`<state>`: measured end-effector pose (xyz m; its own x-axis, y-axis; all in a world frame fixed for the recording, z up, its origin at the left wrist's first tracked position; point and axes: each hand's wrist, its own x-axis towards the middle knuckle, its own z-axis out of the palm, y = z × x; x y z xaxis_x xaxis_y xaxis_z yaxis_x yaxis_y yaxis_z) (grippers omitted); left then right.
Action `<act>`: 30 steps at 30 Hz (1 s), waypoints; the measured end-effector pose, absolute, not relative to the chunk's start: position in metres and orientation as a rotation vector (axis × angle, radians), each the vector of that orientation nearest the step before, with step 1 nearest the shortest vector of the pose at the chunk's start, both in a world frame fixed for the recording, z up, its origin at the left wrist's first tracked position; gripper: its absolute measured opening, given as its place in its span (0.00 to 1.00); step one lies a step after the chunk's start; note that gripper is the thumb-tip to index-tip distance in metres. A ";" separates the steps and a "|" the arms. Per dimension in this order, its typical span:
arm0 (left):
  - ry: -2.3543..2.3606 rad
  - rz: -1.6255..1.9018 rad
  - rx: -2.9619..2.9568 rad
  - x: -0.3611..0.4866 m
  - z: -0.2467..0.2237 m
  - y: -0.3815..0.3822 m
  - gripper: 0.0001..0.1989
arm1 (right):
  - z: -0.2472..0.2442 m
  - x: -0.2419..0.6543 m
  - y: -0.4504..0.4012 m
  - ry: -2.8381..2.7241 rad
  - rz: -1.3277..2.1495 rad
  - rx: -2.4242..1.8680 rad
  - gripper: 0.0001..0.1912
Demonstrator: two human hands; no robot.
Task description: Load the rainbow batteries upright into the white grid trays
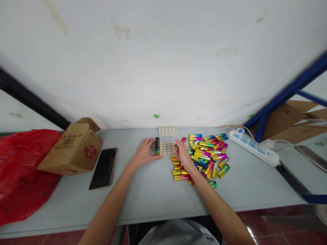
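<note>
A cream tray (166,144) with rows of round holes lies on the table in front of me. Along its left end stands a column of upright lighters (157,144), dark tops up. My left hand (145,152) curves around that end, thumb at the near corner and fingers at the far one. Over the tray's right end, my right hand (182,153) is closed on a lighter (183,140), whose red end sticks out past the fingers. The rest of that lighter is hidden by the hand. Shiny multicoloured lighters (202,153) lie loosely piled beside and under my right wrist.
A second holed tray (168,130) lies near the wall. At left are a phone (104,168), a cardboard box (74,149) and a red plastic bag (28,170). A white power strip (252,147) with cables lies at right, before a blue frame (288,98).
</note>
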<state>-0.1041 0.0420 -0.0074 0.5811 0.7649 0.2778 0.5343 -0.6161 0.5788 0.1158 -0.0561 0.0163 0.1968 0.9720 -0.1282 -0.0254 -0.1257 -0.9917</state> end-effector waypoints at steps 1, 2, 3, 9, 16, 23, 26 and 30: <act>1.045 0.714 2.378 -0.104 -0.007 0.042 0.37 | 0.016 0.115 -0.055 -0.961 1.163 -1.397 0.30; 1.046 0.715 2.378 -0.104 -0.007 0.042 0.37 | 0.015 0.114 -0.055 -0.943 1.173 -1.414 0.28; 1.047 0.715 2.378 -0.104 -0.007 0.042 0.38 | 0.015 0.114 -0.055 -0.946 1.161 -1.431 0.27; 1.040 0.711 2.378 -0.104 -0.008 0.043 0.38 | 0.016 0.116 -0.056 -1.078 1.085 -1.465 0.24; 1.036 0.717 2.368 -0.104 -0.009 0.044 0.38 | 0.017 0.113 -0.055 -1.000 1.044 -1.474 0.30; 1.044 0.723 2.373 -0.105 -0.009 0.044 0.38 | 0.017 0.114 -0.056 -1.039 1.047 -1.477 0.29; 1.040 0.717 2.371 -0.105 -0.008 0.043 0.37 | 0.017 0.115 -0.056 -1.123 0.977 -1.493 0.26; 1.037 0.704 2.369 -0.104 -0.006 0.042 0.38 | 0.016 0.114 -0.056 -1.165 0.946 -1.486 0.25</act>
<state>-0.1044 0.0424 -0.0060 0.5855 0.7652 0.2676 0.5311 -0.6115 0.5866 0.1145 -0.0562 0.0161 0.2347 0.9721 -0.0045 0.2044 -0.0539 -0.9774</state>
